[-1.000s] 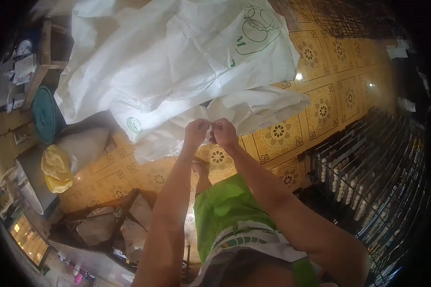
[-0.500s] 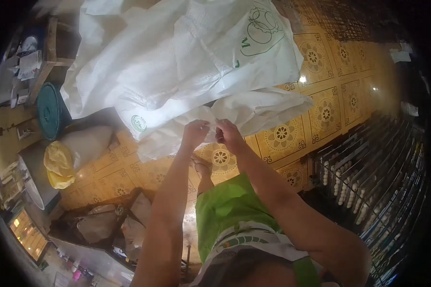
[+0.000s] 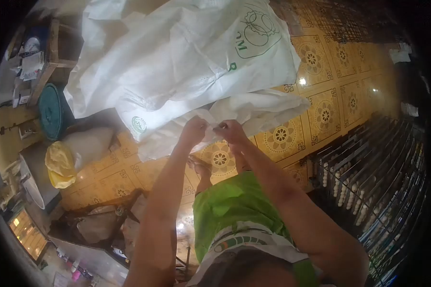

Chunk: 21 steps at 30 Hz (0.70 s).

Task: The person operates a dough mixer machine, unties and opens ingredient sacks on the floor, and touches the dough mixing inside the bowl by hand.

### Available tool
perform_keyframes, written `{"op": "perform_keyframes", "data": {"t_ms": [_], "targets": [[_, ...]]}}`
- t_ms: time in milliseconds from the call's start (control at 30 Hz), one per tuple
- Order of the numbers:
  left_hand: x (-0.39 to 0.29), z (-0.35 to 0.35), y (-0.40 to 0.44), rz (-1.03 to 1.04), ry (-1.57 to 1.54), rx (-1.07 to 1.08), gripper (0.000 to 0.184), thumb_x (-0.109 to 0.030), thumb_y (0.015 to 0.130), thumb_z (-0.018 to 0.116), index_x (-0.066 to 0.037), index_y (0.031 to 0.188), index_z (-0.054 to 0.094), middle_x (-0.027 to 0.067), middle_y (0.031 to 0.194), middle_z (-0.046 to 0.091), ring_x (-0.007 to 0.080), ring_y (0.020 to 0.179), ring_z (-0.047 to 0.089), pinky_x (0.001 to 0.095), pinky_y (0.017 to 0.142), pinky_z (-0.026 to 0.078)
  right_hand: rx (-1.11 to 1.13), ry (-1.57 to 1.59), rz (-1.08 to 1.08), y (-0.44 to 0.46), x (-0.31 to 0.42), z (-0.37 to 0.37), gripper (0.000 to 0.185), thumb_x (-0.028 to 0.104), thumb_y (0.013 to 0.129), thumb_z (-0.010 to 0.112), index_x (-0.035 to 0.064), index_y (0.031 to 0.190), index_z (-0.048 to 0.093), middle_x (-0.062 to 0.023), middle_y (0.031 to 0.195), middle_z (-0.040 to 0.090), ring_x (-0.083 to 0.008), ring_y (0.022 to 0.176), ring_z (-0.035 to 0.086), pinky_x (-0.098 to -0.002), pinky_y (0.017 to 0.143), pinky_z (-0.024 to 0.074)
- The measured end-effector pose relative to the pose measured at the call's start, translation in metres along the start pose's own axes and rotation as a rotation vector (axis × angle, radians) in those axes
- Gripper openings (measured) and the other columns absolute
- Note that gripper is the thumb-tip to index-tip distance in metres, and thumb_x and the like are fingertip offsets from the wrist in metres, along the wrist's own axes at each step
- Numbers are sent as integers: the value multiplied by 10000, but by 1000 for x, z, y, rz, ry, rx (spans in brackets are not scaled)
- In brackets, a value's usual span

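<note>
Large white woven sacks (image 3: 177, 62) with green print lie spread and overlapping in front of me. Closest to me is a crumpled white sack (image 3: 258, 110), partly beneath the bigger printed one. My left hand (image 3: 195, 131) is closed, pinching the near edge of this crumpled sack. Just to its right, my right hand (image 3: 231, 131) is closed on the same edge, fingers bent. Only a narrow gap separates the two hands. The fingertips are small and slightly blurred.
On the right stands a dark metal rack (image 3: 373, 172) with rows of small pale round pieces. A teal round lid or tub (image 3: 51, 111) and a yellow plastic bag (image 3: 61, 165) are at the left. Patterned tile floor (image 3: 323, 115) extends between the sacks and the rack.
The large printed sack's right part has shifted slightly left, and more of its green lettering shows. Both hands stay at the crumpled sack's edge, with the right fingers slightly repositioned.
</note>
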<state>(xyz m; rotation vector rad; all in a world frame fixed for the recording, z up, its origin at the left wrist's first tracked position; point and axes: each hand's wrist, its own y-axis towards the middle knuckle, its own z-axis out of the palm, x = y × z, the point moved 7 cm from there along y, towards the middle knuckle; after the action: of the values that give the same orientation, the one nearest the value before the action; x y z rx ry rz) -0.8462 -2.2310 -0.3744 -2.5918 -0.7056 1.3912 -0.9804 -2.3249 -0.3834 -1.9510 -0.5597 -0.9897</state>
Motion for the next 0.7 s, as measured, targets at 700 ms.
{"op": "perform_keyframes", "data": {"t_ms": [700], "targets": [[-18, 35, 34, 360, 304, 302, 121, -102, 779, 589, -96, 874, 664, 101, 996, 591, 298, 959, 579, 396, 818, 473, 10, -201, 63, -4, 13, 1, 347, 383, 796, 573, 64, 755, 702, -159, 732, 652, -340, 721, 639, -425, 688, 484]]}}
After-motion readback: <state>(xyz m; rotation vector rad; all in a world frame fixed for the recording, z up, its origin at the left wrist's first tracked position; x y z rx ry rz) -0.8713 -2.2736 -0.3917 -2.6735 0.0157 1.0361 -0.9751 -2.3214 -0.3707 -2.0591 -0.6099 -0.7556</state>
